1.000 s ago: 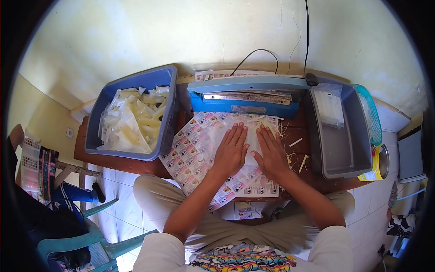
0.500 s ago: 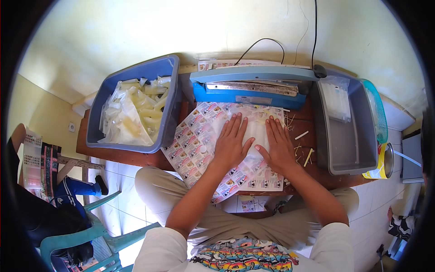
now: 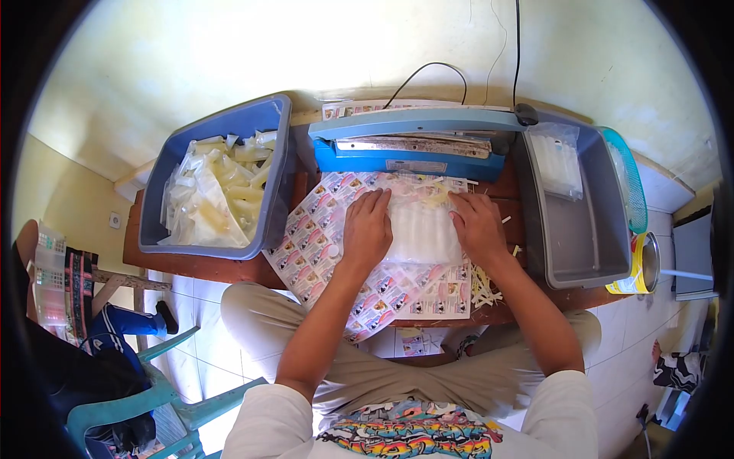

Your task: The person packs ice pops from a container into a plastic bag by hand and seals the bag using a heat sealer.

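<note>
A clear plastic bag (image 3: 423,233) packed with white tube-shaped pieces lies flat on the printed label sheets (image 3: 313,237). My left hand (image 3: 368,229) cups its left side, fingers bent and close together. On the opposite side, my right hand (image 3: 478,229) curls over the bag's edge with its thumb against the tubes. The two hands hold the bag between them. Just behind it stands a blue impulse sealer (image 3: 409,161) with its long arm (image 3: 420,121) above the sealing bar. Some fingertips are hard to make out against the shiny plastic.
At left, a grey-blue tub (image 3: 264,222) holds yellowish filled tubes. A grey tub (image 3: 589,264) at right contains another bag of white tubes (image 3: 556,164). Pale strips (image 3: 483,291) litter the wooden table (image 3: 206,268). A yellow tin (image 3: 636,268) and green basket (image 3: 631,180) are beyond; a person sits at left.
My hands have moved apart from lying flat on the bag to its two sides, uncovering the white tubes. More pale strips now show to the right of the sheets. The view has shifted slightly.
</note>
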`<state>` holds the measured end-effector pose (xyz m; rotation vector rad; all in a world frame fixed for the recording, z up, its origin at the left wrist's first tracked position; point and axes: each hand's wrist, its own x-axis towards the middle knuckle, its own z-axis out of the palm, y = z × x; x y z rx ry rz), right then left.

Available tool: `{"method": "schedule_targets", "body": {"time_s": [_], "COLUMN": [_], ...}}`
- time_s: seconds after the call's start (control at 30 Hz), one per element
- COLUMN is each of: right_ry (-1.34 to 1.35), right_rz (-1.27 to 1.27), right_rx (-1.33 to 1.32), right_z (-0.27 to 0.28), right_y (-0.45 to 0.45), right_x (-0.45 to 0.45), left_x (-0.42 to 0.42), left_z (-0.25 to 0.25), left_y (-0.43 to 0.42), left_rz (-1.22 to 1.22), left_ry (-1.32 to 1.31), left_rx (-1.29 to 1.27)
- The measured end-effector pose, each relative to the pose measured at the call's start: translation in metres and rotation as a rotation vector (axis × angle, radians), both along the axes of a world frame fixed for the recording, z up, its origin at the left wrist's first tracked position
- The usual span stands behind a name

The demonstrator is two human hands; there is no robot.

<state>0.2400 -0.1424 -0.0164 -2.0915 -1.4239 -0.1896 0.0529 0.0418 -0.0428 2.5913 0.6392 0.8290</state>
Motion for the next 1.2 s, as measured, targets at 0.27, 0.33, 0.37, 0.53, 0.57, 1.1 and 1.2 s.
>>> {"method": "schedule_targets", "body": {"time_s": [0.27,0.33,0.37,0.53,0.57,1.1,1.2], "right_ry": [0.151,0.121,0.092,0.216,0.292,0.132,0.257], "right_rz": [0.064,0.092,0.119,0.126,0.123,0.282,0.285], "right_rx": [0.021,0.002,-0.015,0.027,0.025,0.130,0.045], "right_z": [-0.016,-0.007,-0.002,0.014,0.019,0.075,0.082], "right_y": [0.009,0.009,0.009,0.010,0.010,-0.005,-0.014], "right_x": [0.010,0.011,0.011,0.005,0.005,0.000,-0.007], "left_x": [0.009,0.008,0.009,0.006,0.005,-0.021,-0.035], "left_z": [-0.004,-0.004,-0.003,0.014,0.020,0.082,0.096], "left_y": [-0.006,-0.006,-0.005,-0.003,-0.004,-0.009,-0.007], "left_rz": [0.081,0.082,0.077,0.045,0.046,-0.033,-0.141], "left_ry": [0.007,0.029,0.023,-0.044,-0.086,-0.303,-0.154], "left_rx": [-0.002,-0.013,-0.012,-0.065,-0.073,-0.148,-0.095]}}
